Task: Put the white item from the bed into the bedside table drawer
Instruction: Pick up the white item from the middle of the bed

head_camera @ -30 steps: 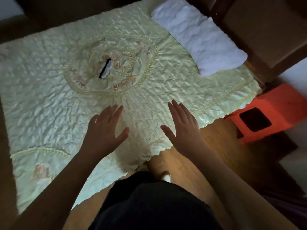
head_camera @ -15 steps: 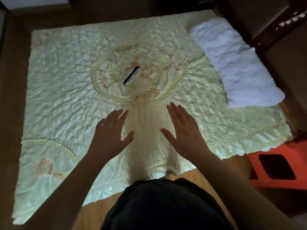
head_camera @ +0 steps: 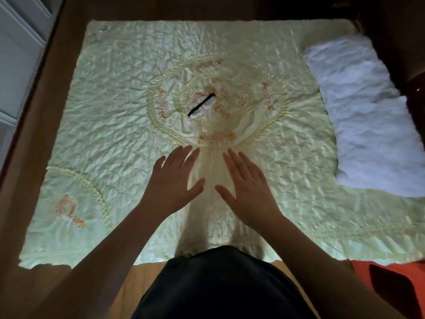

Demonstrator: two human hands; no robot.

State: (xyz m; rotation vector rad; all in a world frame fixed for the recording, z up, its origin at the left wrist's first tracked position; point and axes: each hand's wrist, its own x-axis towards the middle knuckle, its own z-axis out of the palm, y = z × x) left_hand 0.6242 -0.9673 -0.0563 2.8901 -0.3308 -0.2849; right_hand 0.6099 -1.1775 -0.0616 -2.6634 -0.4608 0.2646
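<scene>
A small white item with a black strap (head_camera: 203, 105) lies in the embroidered centre ring of the pale yellow quilted bed cover (head_camera: 115, 134). My left hand (head_camera: 174, 180) and my right hand (head_camera: 248, 189) hover side by side over the near middle of the bed, palms down, fingers spread, holding nothing. Both hands are well short of the white item, with their fingertips near the ring's lower edge. No bedside table or drawer is in view.
A white pillow (head_camera: 368, 116) lies along the bed's right side. An orange plastic stool (head_camera: 395, 286) stands at the lower right on the wooden floor. A white cabinet (head_camera: 18, 54) is at the upper left. Dark furniture lines the upper right.
The view has swung left and come closer to the bed, so the white item now lies straight ahead. Both hands have stayed open and moved forward over the cover.
</scene>
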